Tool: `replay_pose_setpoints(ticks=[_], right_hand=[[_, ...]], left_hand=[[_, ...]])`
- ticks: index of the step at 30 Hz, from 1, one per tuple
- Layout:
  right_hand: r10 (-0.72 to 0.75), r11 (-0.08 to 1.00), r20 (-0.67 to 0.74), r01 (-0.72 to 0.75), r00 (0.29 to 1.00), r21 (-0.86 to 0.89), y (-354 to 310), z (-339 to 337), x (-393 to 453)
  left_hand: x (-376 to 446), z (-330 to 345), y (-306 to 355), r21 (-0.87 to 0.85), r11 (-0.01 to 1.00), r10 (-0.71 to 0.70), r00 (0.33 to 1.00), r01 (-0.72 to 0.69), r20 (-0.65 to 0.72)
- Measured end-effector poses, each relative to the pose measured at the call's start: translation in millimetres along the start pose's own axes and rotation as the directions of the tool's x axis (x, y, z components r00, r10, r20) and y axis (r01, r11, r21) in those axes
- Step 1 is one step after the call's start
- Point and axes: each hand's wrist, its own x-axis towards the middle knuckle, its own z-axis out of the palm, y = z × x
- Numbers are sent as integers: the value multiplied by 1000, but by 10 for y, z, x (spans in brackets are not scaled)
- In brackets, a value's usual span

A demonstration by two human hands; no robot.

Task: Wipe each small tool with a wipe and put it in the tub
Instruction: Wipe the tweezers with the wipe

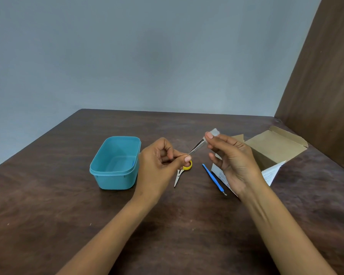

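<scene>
1. Step in hand: wiping. The left hand (163,157) pinches one end of a slim metal tool, apparently tweezers (197,146), between thumb and fingers. The right hand (229,155) pinches a small white wipe (213,133) round the tool's other end, thumb on top.
2. Tool location: the tweezers are held in the air to the right of the tub (115,162), above the tabletop (48,205), slanting up from the left hand toward the right hand.
3. Tub: teal, lidless, standing on the tabletop. A small blue patch shows at its inner right wall; whether it is a tool already stowed cannot be determined.
4. Tools judged not yet wiped: scissors (182,172) with a yellow handle lie just right of the tub, under the left hand; a blue-handled pick (213,179) lies farther right of the tub.
5. Next move, as judged: draw the wipe along the full length of the tweezers, then carry the tool left and release it inside the tub.
6. Hidden or unclear:
   - The left hand covers the upper part of the scissors.
   - The right hand and forearm cover part of the open cardboard box (276,149), right of the tub; its contents cannot be seen.
   - The tweezer tips are concealed by the wipe.
</scene>
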Motion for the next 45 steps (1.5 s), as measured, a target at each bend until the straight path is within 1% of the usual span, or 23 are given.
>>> replay_pose_setpoints(ticks=[3,5,7,9,14,19,25,28,29,30,31,32,33,34,36,38,42,45], right_hand=[[-2,1000,-11,2,1000,13,-9,-12,2],[0,1000,-15,0,1000,20,1,-6,-1],[5,1000,-19,-4,1000,27,13,12,-8],[13,1000,-20,-12,1000,27,29,26,-12],[34,998,2,-33,999,-45,115,80,-43],[9,996,-20,-11,1000,-89,172,121,-50],[-62,998,-85,59,994,-31,109,87,-33],[-99,994,-136,104,986,28,70,56,-20],[-117,992,-153,123,981,32,58,41,-13],[-137,990,-163,142,977,17,51,30,-10],[-160,987,-165,160,973,-17,53,27,-8],[-185,982,-160,178,970,-62,63,30,-8],[-210,975,-149,195,966,-107,81,41,-7],[-228,967,-135,208,964,-144,103,51,-7],[-226,961,-104,204,969,-188,148,63,-6],[-170,969,-72,154,983,-191,172,59,-7],[-45,994,-5,45,999,-95,170,53,-19],[-27,998,8,27,1000,-60,150,62,-22]], left_hand=[[3,-13,-15,52,999,1,1000,-2,11],[-2,-18,-10,141,986,84,996,-87,28],[-19,-14,1,256,941,210,975,-221,69],[-38,-13,-1,322,903,268,959,-284,93],[-19,-34,-36,383,871,316,948,-308,43],[-17,-35,-46,430,835,351,934,-342,62],[7,-66,-59,555,728,401,906,-403,133],[28,-99,-83,580,707,409,903,-406,134],[34,-98,-86,569,722,403,908,-393,116],[30,-89,-86,529,771,373,925,-354,74],[24,-71,-78,448,850,300,954,-276,16],[20,-51,-69,333,928,191,981,-168,-38],[22,-33,-57,202,978,68,996,-53,-66],[25,-21,-40,83,996,-32,997,38,-73],[36,-19,-14,-51,991,-124,990,120,-70],[42,-24,24,-118,983,-151,986,143,-63],[37,-25,51,-201,965,-178,984,169,-26],[37,-29,49,-234,954,-193,981,189,4]])
